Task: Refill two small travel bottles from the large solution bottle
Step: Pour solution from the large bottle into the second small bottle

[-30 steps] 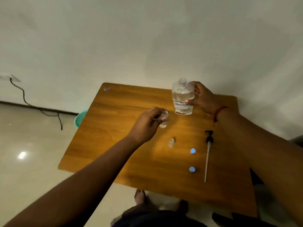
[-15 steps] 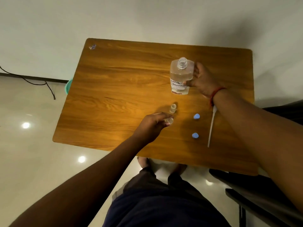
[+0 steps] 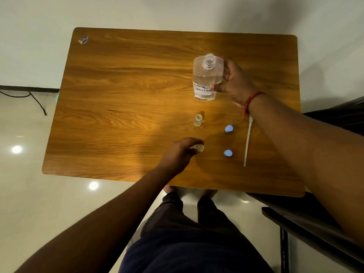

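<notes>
Your right hand [image 3: 235, 83] wraps its fingers [image 3: 216, 88] around the large clear plastic solution bottle [image 3: 206, 77], which has no cap on, carries a white handwritten label and stands toward the far right of the brown wood-grain table [image 3: 122, 91]; clear liquid fills it about halfway. Your left hand [image 3: 180, 153] sits nearer you, its fingers pinching one small clear travel bottle [image 3: 199, 148] by its open top. The second small clear travel bottle [image 3: 198, 120] stands upright and uncapped on the table between that hand and the big bottle, touched by nothing. Two small light-blue caps [image 3: 228, 128] lie apart from each other on the table, just right of the small bottles. Beyond them, a long white pump tube [image 3: 247, 141] lies flat, its upper end hidden under your right forearm. A small crumpled wrapper [image 3: 83, 39] rests at the far left corner of the table.
</notes>
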